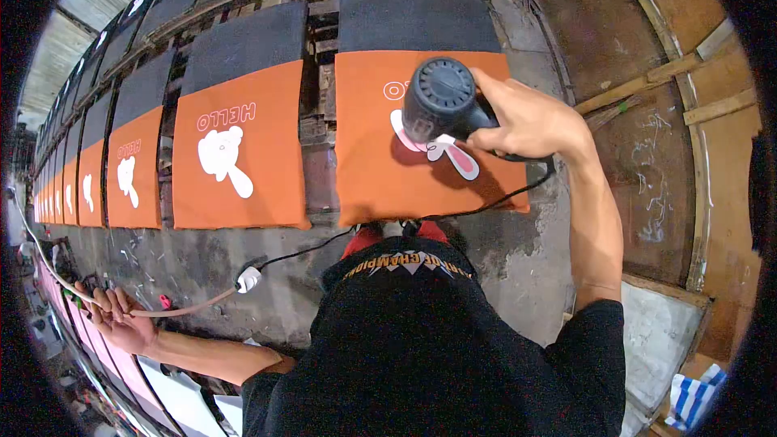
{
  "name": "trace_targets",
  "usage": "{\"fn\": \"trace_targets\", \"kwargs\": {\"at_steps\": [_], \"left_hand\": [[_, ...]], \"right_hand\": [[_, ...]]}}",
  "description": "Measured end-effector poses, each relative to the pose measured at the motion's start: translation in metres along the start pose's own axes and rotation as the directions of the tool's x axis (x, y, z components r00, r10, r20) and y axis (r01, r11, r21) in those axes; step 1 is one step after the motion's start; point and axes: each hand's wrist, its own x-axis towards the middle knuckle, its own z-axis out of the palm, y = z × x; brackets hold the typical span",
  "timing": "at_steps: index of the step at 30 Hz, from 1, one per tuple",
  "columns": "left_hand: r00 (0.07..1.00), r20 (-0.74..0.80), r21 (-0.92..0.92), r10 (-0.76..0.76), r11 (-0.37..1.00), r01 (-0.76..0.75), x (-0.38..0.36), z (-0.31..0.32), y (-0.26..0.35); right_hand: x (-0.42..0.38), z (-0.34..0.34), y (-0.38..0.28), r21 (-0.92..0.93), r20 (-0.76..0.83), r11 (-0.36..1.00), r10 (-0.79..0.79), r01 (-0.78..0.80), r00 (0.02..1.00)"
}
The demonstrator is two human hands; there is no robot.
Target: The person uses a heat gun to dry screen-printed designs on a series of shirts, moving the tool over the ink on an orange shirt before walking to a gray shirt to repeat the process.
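My right hand (526, 117) is wrapped round the handle of a black hair dryer (443, 97), held over an orange fabric panel (368, 174) on a dark board. The dryer hides part of the panel's print, a white and pink rabbit-eared figure (461, 162) with pink outlined letters. At the lower left, my left hand (121, 320) has its fingers curled round a pale cable (194, 306). A white connector (248, 279) joins that cable to the black cord (303, 252), which runs toward the dryer.
More orange panels with white prints and pink lettering (227, 116) run in a row to the left. Wooden boards and beams (655, 77) stand at the right. A blue-and-white striped cloth (694, 396) lies at the lower right. Pale panels (180, 395) are at the lower left.
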Motion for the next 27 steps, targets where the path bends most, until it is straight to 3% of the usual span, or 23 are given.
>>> {"fn": "trace_targets", "kwargs": {"at_steps": [2,5,8,9,12,16,19,20,23,24,27], "left_hand": [[1.000,0.008,-0.006,-0.009,1.000,0.009,-0.001,0.001,0.001],[1.000,-0.003,0.008,-0.006,1.000,0.006,0.000,-0.003,0.002],[0.996,-0.085,0.064,0.006,0.998,0.000,-0.001,-0.003,0.003],[0.993,-0.121,0.088,0.012,0.996,-0.001,-0.001,-0.002,0.004],[1.000,-0.011,0.034,-0.005,0.999,0.006,0.000,-0.002,0.002],[0.999,-0.034,0.022,0.017,1.000,-0.016,-0.001,0.000,0.001],[1.000,-0.024,0.023,0.016,1.000,-0.016,0.000,0.000,0.001],[0.999,-0.029,0.033,0.014,0.999,-0.013,0.000,0.001,0.000],[1.000,0.018,0.019,-0.002,1.000,0.002,0.003,0.000,0.000],[0.999,0.044,0.008,-0.009,1.000,0.009,0.004,-0.002,0.000],[1.000,-0.028,0.030,-0.006,1.000,0.007,0.004,-0.001,0.001]], "right_hand": [[0.007,0.001,-0.007,-0.025,-0.041,1.000,0.011,-0.012,0.999],[0.011,-0.003,-0.019,0.007,0.083,1.000,0.001,-0.002,0.997],[0.016,0.001,-0.021,0.018,0.090,1.000,-0.009,0.007,0.996],[0.019,0.003,-0.018,0.010,0.052,1.000,-0.002,0.002,0.999],[0.021,0.005,-0.012,0.002,-0.051,0.999,-0.040,0.040,0.998],[0.002,-0.011,-0.036,0.038,0.174,0.994,0.099,-0.107,0.980],[-0.006,0.007,-0.003,-0.065,-0.071,0.997,-0.050,0.045,0.996],[-0.009,0.002,-0.003,-0.054,-0.033,0.997,0.047,-0.049,0.998],[-0.023,-0.004,0.001,-0.059,-0.023,0.998,0.018,-0.019,1.000],[-0.028,-0.006,0.000,0.017,0.019,0.999,0.048,-0.048,0.999],[-0.039,-0.023,-0.027,0.076,0.193,0.957,0.261,-0.280,0.946]]}}
